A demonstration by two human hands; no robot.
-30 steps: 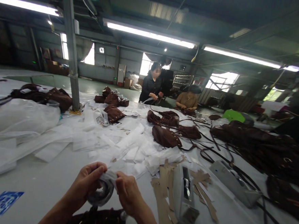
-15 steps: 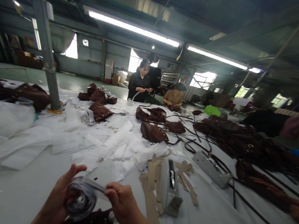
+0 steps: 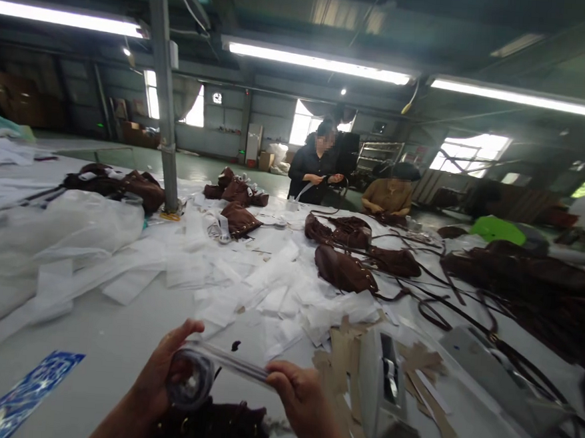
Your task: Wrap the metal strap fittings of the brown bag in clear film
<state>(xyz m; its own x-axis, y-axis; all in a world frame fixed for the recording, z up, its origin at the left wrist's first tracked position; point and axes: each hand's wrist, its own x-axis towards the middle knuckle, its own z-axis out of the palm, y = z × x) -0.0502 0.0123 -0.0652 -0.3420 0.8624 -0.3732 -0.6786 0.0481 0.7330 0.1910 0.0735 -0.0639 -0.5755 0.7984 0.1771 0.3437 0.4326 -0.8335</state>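
Note:
My left hand [image 3: 158, 376] is wrapped round a roll of clear, greyish strip [image 3: 191, 379], its thumb raised. A length of the strip runs off the roll to the right. At its end my right hand [image 3: 300, 396] pinches it between thumb and fingers, and the stretch between the hands looks taut. Just below both hands lies a dark brown drawstring bag [image 3: 218, 427] with metal eyelets, partly cut off by the frame's lower edge. What kind of strip this is, I cannot tell for certain.
Grey tape dispensers [image 3: 390, 393] stand on the right among tan paper strips [image 3: 345, 356]. White paper sheets [image 3: 268, 284] cover the table's middle. Brown bags [image 3: 344, 269] with straps lie beyond. A blue patterned strip [image 3: 30, 394] is at left; two people [image 3: 309, 167] work across the table.
My view has swung left, so the scene sits further right. My right hand has drawn away from my left, and a longer length of strip now spans between them.

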